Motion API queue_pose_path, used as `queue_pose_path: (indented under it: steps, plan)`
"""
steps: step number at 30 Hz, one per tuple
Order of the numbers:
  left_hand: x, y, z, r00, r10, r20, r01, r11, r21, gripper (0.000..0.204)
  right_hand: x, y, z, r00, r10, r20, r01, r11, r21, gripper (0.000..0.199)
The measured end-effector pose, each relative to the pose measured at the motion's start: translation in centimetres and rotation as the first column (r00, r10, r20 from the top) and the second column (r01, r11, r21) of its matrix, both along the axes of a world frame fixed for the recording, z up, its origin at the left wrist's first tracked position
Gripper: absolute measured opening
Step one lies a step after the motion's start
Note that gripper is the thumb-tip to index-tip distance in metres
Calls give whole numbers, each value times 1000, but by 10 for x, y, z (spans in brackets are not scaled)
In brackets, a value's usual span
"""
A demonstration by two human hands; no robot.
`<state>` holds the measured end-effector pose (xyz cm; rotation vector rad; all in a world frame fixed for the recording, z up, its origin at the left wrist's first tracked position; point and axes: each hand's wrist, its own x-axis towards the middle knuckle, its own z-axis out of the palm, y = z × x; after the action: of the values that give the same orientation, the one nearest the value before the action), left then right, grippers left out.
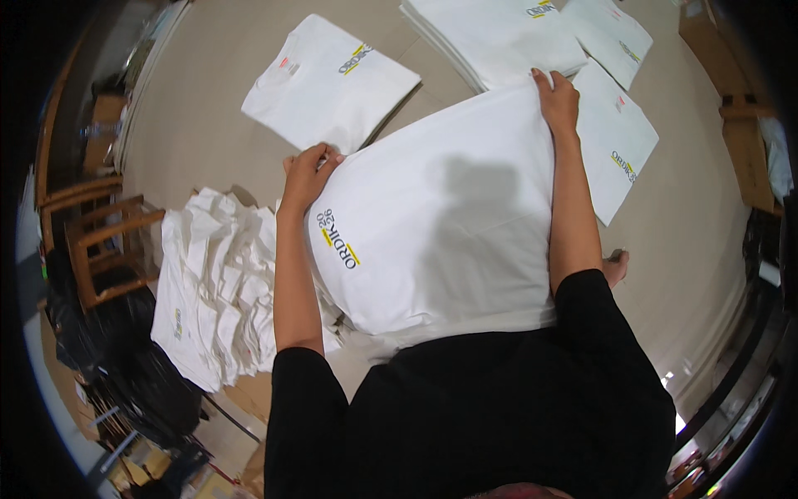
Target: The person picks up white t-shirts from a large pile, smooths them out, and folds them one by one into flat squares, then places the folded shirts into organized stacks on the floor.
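Observation:
A white T-shirt (399, 241) with a dark and yellow print near its left edge lies spread out in front of my body. My left hand (309, 176) pinches its far left corner, fingers closed on the cloth. At the far right corner my right hand (560, 104) grips the edge between thumb and fingers. The cloth is stretched between both hands, and a dark shadow falls across it. Its near edge reaches my black shirt. Just beyond my left hand lies a neatly folded white T-shirt (320, 91), collar to the left.
A thick stack of folded shirts (490, 37) sits at the far middle, with more folded shirts (611, 137) to its right. On the left is a crumpled pile of white shirts (220, 283). Beyond it stand a wooden stool (112, 245) and black bags (141, 374). Cardboard boxes (744, 158) line the right.

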<state>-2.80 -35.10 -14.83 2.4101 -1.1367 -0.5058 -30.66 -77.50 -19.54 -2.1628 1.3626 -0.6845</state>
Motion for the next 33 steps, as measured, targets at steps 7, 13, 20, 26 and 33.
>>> queue_pose_path:
  steps: [7,13,20,26,33]
  plan:
    - [-20,107,-17,676,736,5,-727,669,-153,50,-28,-14,-1,999,-3,53,-33,740,672,65]
    - [-60,161,-52,160,696,-700,-928,347,133,55,-38,-12,-6,962,-103,253,-179,463,868,72]
    - [-35,164,1,169,559,-812,-963,268,-16,52,-22,-23,58,958,-95,271,-145,654,742,66]
    - [34,159,96,398,530,-749,-899,386,-205,53,40,-51,165,919,33,392,-295,718,631,64]
    - [71,159,329,722,542,-431,-610,205,-765,44,59,-70,340,779,241,579,-488,812,319,42]
